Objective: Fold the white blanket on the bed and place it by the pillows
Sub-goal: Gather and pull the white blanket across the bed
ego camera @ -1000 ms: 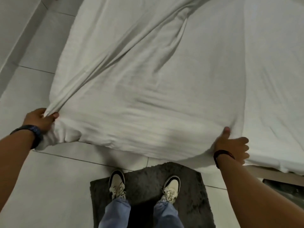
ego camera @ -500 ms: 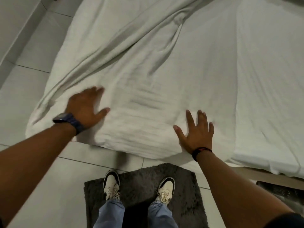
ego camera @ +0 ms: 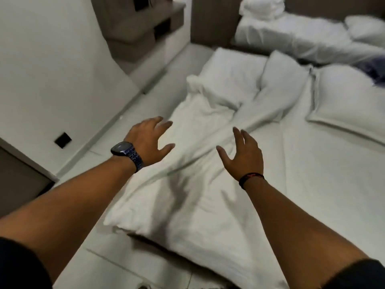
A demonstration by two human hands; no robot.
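Note:
The white blanket (ego camera: 193, 184) lies as a long rumpled strip along the left side of the bed (ego camera: 325, 184), its far end bunched up against the pillows (ego camera: 233, 78). Its near end hangs over the foot of the bed. My left hand (ego camera: 149, 140), with a dark watch on the wrist, hovers above the blanket's left edge, fingers spread, holding nothing. My right hand (ego camera: 243, 155), with a black wristband, hovers over the blanket's middle, fingers apart and empty. Both arms reach forward.
Another flat pillow (ego camera: 350, 103) lies at the bed's right. A second bed with white bedding (ego camera: 308, 36) stands at the back right. A white wall (ego camera: 52, 80) and grey shelving (ego camera: 143, 28) line the left, with a strip of tiled floor (ego camera: 133, 122) between.
Both hands have lifted off the blanket's near end and reached forward, fingers spread. The view has swung up from my feet to the head of the bed.

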